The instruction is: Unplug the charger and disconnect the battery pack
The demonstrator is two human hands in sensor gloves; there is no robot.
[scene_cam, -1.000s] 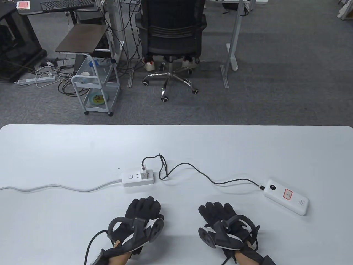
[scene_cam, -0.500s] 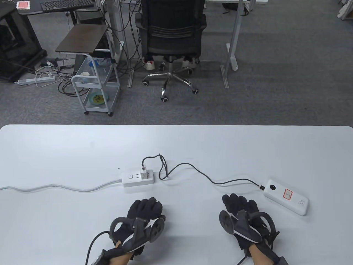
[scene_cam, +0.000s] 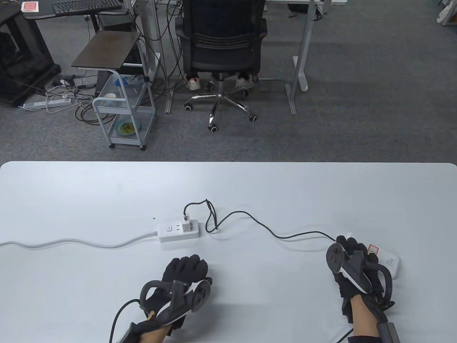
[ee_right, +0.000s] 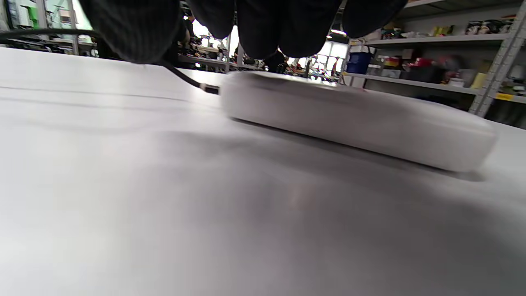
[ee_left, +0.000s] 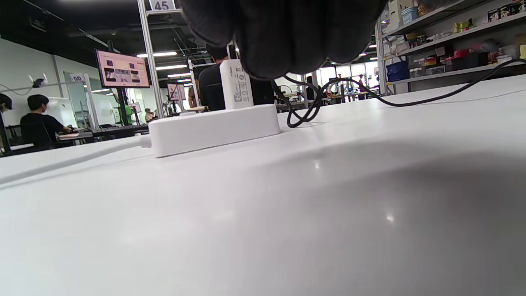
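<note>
Flat on the white worktop (scene_cam: 107, 193), near its middle: a white rectangular power strip (scene_cam: 178, 232) with a small white cube-shaped charger (scene_cam: 186, 226) plugged upright into it, seen standing on the strip in the left wrist view (ee_left: 235, 84). Leading out left from the strip, a pale grey mains cord (scene_cam: 71, 243). Running from the charger, a thin black cable (scene_cam: 250, 218), looped once beside the strip, then across to the white slab-shaped battery pack (scene_cam: 392, 262) at the right, plug seated in the pack's end (ee_right: 207, 88).

Left hand (scene_cam: 178, 282) in a black sensor glove resting palm-down just in front of the strip, apart from it, fingers (ee_left: 287, 37) loosely extended and grasping nothing.

Right hand (scene_cam: 357, 266) in a matching glove lying over the near end of the battery pack, hiding most of it. Fingers (ee_right: 263, 24) hanging above the pack's top in the right wrist view; clenched on it or only hovering, cannot tell. Pack blurred in that view.
</note>
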